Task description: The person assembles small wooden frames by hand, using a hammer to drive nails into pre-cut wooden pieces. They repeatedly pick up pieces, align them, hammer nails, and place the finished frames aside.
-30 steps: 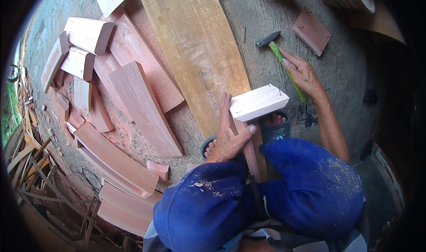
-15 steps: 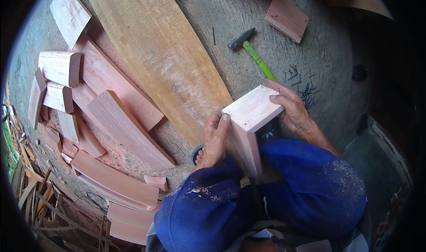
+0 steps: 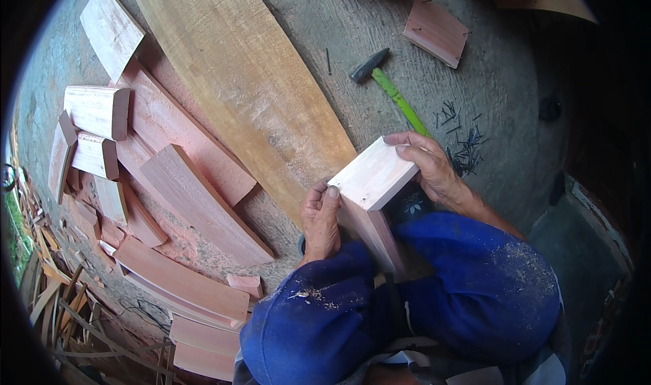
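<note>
Between my two hands is a pale wooden block [image 3: 377, 175], joined at its left end to the top of a longer board [image 3: 375, 234] that runs down between my knees. My left hand [image 3: 321, 221] grips the block's near-left corner, thumb on top beside a nail. With thumb above and fingers round the edge, my right hand [image 3: 434, 171] holds the far-right end, where another nail pokes up. A hammer [image 3: 390, 90] with a dark head and green handle lies on the floor just beyond the block.
Loose nails [image 3: 466, 144] are scattered right of the hammer. Farther off lies a small wood block [image 3: 436, 30] with nails in it. A long plank [image 3: 251, 80] stretches away to the left. Cut wood pieces [image 3: 203, 202] are piled at left, near thin scrap strips [image 3: 57, 303].
The joined wood has shifted slightly left and tilted, with both hands still on it. My right hand has moved left along with its end. The view has shifted a little.
</note>
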`<act>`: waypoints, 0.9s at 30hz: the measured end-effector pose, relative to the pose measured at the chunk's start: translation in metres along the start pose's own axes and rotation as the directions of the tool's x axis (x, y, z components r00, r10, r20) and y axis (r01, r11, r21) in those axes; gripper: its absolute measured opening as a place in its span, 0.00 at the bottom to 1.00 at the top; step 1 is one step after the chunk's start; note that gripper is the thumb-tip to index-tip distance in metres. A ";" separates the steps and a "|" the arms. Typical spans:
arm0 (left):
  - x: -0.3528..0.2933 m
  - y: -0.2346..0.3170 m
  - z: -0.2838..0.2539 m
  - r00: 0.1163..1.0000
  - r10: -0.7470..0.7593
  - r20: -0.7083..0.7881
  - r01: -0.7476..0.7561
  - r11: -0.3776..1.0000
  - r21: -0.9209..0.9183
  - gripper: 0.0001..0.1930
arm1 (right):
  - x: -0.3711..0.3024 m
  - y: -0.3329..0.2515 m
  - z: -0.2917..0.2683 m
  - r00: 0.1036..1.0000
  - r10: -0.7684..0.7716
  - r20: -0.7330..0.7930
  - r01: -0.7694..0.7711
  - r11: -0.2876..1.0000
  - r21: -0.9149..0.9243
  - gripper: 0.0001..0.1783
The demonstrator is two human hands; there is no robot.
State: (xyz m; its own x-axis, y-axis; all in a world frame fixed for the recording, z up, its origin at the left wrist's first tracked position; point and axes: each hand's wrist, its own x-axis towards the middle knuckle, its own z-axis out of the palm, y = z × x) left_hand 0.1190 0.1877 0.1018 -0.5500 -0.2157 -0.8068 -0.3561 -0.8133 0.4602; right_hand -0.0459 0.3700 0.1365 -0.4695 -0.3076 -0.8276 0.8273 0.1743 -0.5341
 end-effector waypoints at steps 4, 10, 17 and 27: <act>0.009 0.010 -0.007 1.000 -0.023 0.002 0.023 1.000 -0.003 0.18 | 0.011 -0.001 0.004 0.998 -0.062 -0.002 0.062 0.998 -0.033 0.19; 0.048 0.052 0.008 0.979 0.198 0.053 -0.191 0.974 -0.123 0.18 | 0.026 -0.061 0.042 0.974 -0.201 0.108 0.212 0.971 -0.109 0.26; 0.070 0.112 -0.011 0.945 0.317 -0.082 -0.328 0.916 -0.233 0.21 | 0.063 -0.110 0.117 0.886 -0.264 0.381 0.436 0.756 -0.489 0.32; 0.126 0.181 -0.039 0.898 0.439 -0.006 -0.437 0.892 -0.115 0.19 | 0.113 -0.152 0.191 0.877 -0.271 0.396 0.421 0.831 -0.364 0.34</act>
State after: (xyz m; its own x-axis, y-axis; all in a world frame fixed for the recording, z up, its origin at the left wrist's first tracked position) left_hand 0.0145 -0.0075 0.0686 -0.6459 -0.5544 -0.5248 0.0095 -0.6932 0.7206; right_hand -0.1660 0.1298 0.1575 -0.5135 -0.6876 -0.5133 0.3774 0.3563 -0.8548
